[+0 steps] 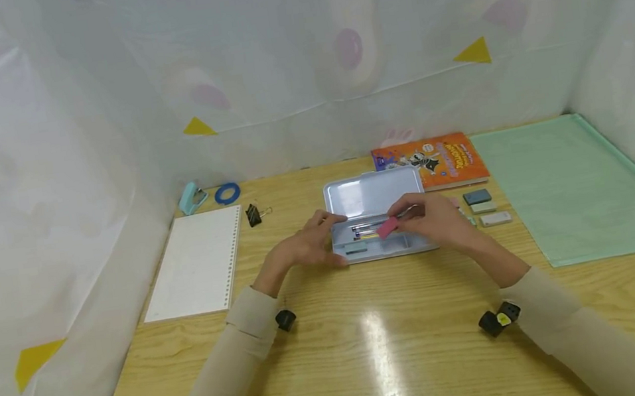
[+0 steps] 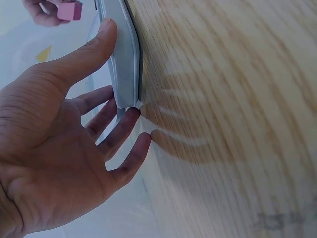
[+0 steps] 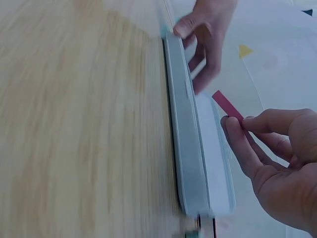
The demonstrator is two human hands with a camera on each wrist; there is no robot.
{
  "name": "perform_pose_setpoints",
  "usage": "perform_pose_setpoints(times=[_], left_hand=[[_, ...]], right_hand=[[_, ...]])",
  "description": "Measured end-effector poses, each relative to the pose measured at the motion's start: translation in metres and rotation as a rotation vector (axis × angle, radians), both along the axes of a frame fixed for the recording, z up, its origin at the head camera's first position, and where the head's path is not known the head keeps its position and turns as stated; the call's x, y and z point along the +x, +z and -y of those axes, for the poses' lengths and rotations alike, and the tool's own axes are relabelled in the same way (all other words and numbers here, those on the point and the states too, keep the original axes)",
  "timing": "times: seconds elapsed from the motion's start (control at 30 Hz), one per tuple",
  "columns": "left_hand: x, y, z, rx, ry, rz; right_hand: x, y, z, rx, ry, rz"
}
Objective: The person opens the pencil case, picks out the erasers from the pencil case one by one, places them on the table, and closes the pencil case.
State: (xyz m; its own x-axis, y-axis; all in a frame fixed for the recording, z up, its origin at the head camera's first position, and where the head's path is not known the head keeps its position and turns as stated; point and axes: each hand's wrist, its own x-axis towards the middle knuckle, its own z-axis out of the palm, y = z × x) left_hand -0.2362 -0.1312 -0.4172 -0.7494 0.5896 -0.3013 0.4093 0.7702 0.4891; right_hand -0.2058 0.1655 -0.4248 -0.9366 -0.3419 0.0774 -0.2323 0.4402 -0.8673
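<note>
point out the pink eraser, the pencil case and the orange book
pink eraser (image 1: 387,227), head view, its middle
pencil case (image 1: 371,194), head view, inside of the open lid
orange book (image 1: 451,163), head view, its cover

free: bare table (image 1: 374,351) at 6 o'clock of pencil case (image 1: 377,217) | blocked: 3 o'clock erasers (image 1: 486,206); 12 o'clock raised lid, book (image 1: 439,160)

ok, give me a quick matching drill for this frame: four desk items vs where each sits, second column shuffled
Things:
1. pink eraser
2. orange book
3. blue tape roll
4. green mat

Places:
A. far left, beside the small stapler
B. pinched in the right hand above the open pencil case
C. right side of the table
D. behind the pencil case

Pairs: 1-B, 2-D, 3-A, 4-C
</note>
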Motion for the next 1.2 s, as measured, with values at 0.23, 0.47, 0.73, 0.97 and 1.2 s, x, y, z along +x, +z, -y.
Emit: perform_pose_setpoints(times=[0.23, 0.47, 0.73, 0.97, 1.2], left_hand=[[-0.001, -0.001, 0.001, 0.001, 0.0, -0.003], [0.0, -0.001, 0.001, 0.004, 0.004, 0.0], [0.0, -0.001, 0.0, -0.008, 0.001, -0.008], [-0.001, -0.001, 0.001, -0.019, -0.002, -0.015], [0.0, 0.001, 0.0, -0.023, 0.0, -0.007]], right_hand=[[0.006, 0.0, -0.053, 0.002, -0.064, 0.068], [0.016, 0.0, -0.096, 0.079, -0.114, 0.069], [0.028, -0.01, -0.123, 0.128, -0.084, 0.14], [0.03, -0.018, -0.127, 0.096, -0.048, 0.143], [0.031, -0.013, -0.129, 0.131, -0.007, 0.131]])
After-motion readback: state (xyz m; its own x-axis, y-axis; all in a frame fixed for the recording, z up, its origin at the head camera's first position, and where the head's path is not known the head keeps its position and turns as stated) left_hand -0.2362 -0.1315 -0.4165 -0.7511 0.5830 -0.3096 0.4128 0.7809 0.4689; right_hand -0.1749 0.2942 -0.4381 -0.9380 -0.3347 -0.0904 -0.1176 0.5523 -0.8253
